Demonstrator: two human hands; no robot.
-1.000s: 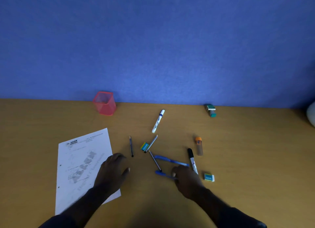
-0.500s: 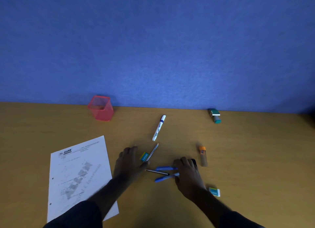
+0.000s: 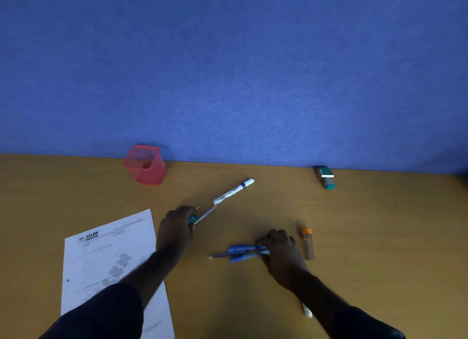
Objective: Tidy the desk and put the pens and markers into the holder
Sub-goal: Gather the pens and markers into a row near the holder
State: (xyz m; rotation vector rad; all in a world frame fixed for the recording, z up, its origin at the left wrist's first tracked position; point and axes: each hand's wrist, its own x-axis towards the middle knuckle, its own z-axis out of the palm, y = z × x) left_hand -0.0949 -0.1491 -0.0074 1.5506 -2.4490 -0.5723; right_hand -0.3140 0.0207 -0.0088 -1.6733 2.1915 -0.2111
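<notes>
The right hand lies palm down near the middle of the tabletop, fingers closed over one end of a bundle of blue pens. The left hand presses on a silver pen and a small teal eraser; whether it grips them I cannot tell. Beyond lies a white marker. The red mesh holder stands at the far edge, left of centre. A printed sheet lies under the left forearm.

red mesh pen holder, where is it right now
In the head view the red mesh pen holder stands upright at the desk's far left, against the blue wall, beyond the printed paper sheet and left of the white marker.
</notes>
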